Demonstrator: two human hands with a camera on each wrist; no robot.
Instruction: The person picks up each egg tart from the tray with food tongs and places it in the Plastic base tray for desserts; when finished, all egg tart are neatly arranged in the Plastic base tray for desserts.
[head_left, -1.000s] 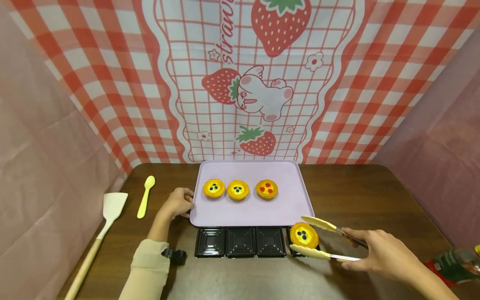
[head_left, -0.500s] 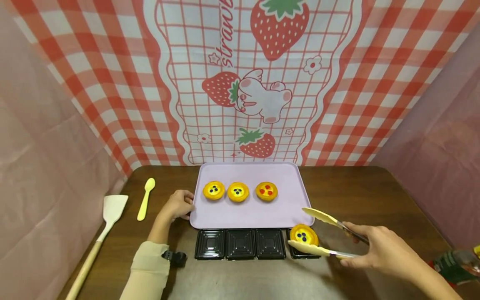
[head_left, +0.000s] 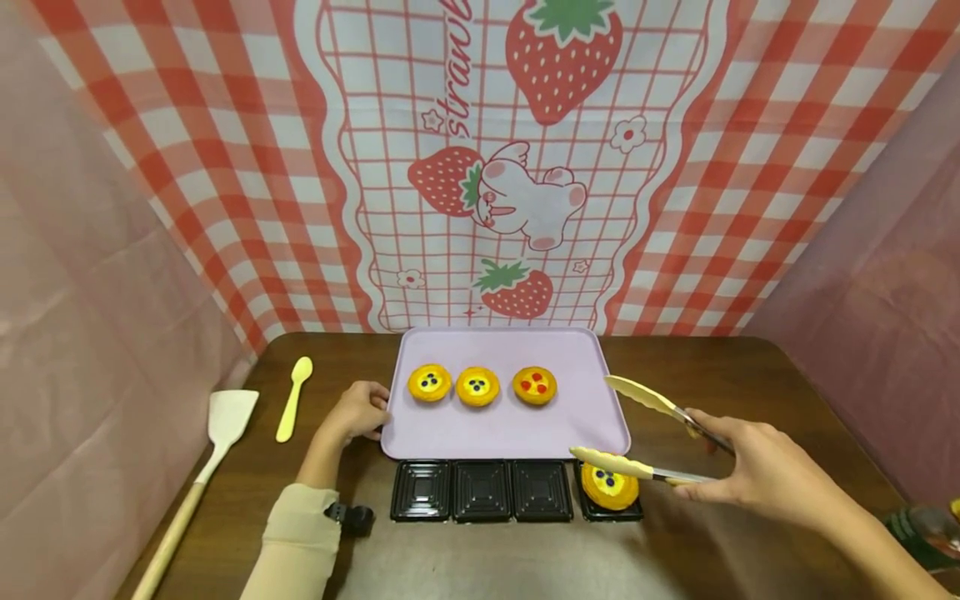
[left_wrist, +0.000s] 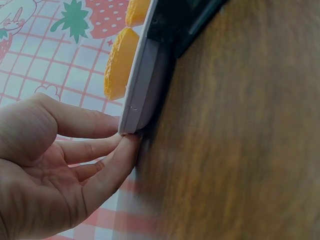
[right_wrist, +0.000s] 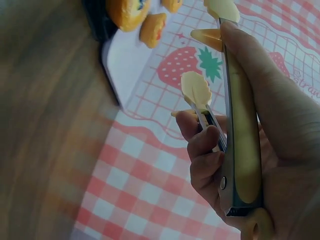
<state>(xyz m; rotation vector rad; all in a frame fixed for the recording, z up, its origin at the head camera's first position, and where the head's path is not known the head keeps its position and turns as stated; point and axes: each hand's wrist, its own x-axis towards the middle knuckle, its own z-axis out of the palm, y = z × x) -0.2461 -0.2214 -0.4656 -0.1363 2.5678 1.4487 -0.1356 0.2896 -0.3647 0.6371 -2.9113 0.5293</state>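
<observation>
My left hand (head_left: 358, 410) pinches the left edge of the lilac tray (head_left: 581, 427); in the left wrist view the thumb lies at the rim, fingertips against the edge. Two tarts with blue berries (head_left: 429, 382) and one with red pieces (head_left: 535, 386) sit on the tray. My right hand (head_left: 768, 471) grips cream-tipped tongs (head_left: 630, 392), whose arms are spread apart with nothing between them. Another blue-berry tart (head_left: 617, 493) sits in the rightmost black box base, close under the lower tong tip, which overlaps it. The tongs (right_wrist: 242, 125) fill the palm in the right wrist view.
Three more black box bases (head_left: 481, 492) stand in a row along the tray's front. A yellow spoon (head_left: 294, 400) and a spatula (head_left: 225, 421) with a wooden handle lie at the left. A dark green item (head_left: 918, 537) shows at the right edge. Checked cloth (head_left: 480, 192) hangs behind.
My right hand has moved the tongs up and away from the tart in the rightmost box, their arms spreading wider. The tart now lies free of them. My left hand has stayed on the tray.
</observation>
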